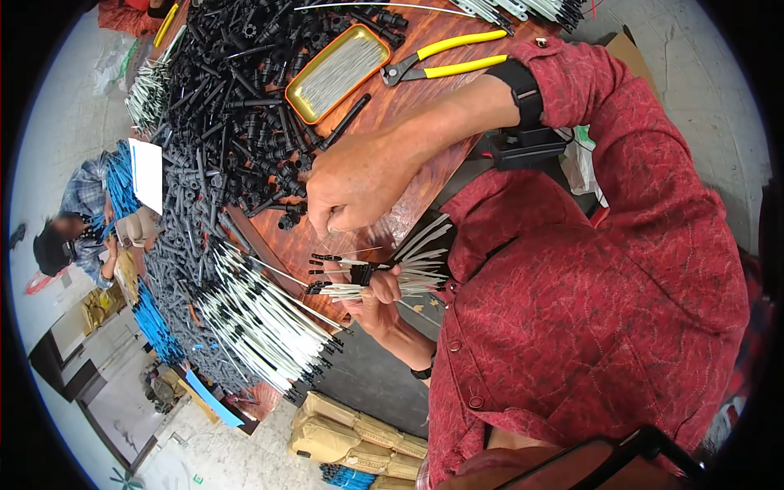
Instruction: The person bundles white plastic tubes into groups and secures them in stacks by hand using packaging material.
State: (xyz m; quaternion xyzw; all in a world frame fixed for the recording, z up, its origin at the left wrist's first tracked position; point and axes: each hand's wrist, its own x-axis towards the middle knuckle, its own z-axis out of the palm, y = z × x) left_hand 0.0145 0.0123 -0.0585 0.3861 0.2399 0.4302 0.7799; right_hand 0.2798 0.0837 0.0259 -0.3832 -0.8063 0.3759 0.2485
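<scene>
Far left of the orange-rimmed tray (305,104), and lower: a co-worker (86,188) in blue plaid and a dark cap, then a white sheet (147,175). Just left of the tray, spreading well below: a heap of dark plastic fittings (224,90). Below and left of the tray: bunches of pale rods (261,322) with black ends. Inside the tray: thin pale pins (339,75). Below the tray: right hand (357,184), back uppermost, fingers bent and close together; cannot tell whether pinching anything at the tips. Farther below the tray, slightly right: left hand (374,309), fingers curled around a small black-tipped bundle (423,269) of pale rods, fanning out rightward. Just right of the tray: yellow-handled cutters (461,43), jaws toward the tray.
</scene>
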